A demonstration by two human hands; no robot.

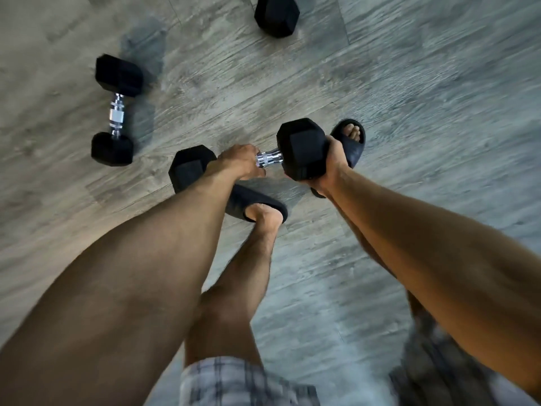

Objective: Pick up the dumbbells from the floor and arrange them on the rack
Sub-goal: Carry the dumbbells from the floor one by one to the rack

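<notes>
A black hex dumbbell (301, 148) with a chrome handle hangs above the floor between my two hands. My left hand (238, 164) is wrapped around its handle. My right hand (332, 164) cups its right head from beneath and behind. Its left head (190, 168) shows past my left wrist. A second black dumbbell (117, 111) lies on the floor to the left, standing apart. At the top edge, one black head of a third dumbbell (276, 14) is partly cut off. No rack is in view.
Grey wood-plank floor (424, 98) fills the view. My feet in black slides (352, 148) (257, 205) stand right under the held dumbbell. Plaid shorts (234, 382) show at the bottom.
</notes>
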